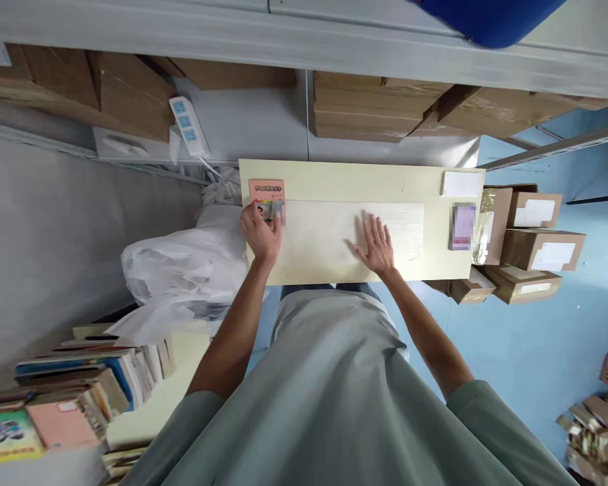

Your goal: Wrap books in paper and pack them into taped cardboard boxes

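Cream table (344, 182) under translucent sheet (324, 233), blue floor (461, 331), cardboard boxes (521, 250)

1 left hand (262, 236), 1 right hand (377, 250), 1 table (339, 179), 1 translucent sheet (324, 229), 1 pink booklet (267, 188), 1 white card (459, 183), 1 power strip (196, 144), 3 blue sockets (184, 121).

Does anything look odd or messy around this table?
Mostly the surroundings: white sheeting lies crumpled beside the left end of the table, and small boxes at lower right are jumbled. On top, the purple item looks pixelated, hiding its details.
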`<state>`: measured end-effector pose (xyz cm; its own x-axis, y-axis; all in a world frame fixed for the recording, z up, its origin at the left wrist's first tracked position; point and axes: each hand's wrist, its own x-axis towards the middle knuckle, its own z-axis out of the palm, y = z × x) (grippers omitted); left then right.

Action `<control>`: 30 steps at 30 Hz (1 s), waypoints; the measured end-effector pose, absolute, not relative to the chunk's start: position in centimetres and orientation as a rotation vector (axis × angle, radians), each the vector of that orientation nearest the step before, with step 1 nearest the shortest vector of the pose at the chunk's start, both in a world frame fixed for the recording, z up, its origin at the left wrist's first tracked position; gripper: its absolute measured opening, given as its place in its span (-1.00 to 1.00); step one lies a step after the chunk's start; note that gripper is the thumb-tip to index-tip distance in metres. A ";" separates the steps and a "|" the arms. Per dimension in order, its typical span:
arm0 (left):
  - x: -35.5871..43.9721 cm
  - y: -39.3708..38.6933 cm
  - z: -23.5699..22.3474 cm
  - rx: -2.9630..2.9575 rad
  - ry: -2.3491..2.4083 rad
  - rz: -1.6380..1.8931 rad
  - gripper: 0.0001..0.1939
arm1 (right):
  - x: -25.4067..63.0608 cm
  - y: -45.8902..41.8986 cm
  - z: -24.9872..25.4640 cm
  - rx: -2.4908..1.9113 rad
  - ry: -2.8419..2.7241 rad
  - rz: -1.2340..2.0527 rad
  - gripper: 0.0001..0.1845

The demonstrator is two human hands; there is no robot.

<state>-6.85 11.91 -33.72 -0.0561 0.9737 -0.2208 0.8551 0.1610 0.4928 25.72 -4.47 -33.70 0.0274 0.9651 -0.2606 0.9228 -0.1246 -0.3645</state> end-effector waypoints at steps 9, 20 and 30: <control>-9.2 18.3 -33.9 1.369 2.106 0.149 -0.49 | 14.8 -0.8 -35.5 -1.863 -2.235 0.755 -0.10; -10.4 18.8 -30.2 1.466 2.130 0.314 -0.86 | 15.2 -1.0 -36.1 -1.806 -2.105 0.830 -0.14; -5.5 16.2 -25.6 1.313 1.799 0.774 -0.69 | 17.2 -0.6 -34.3 -1.819 -1.769 0.925 -0.17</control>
<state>-5.47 16.21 -25.62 -0.1788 0.9574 -0.2265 0.4941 0.2865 0.8208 17.19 -0.59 -34.31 -0.0406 0.9863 -0.1597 0.6936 -0.0872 -0.7150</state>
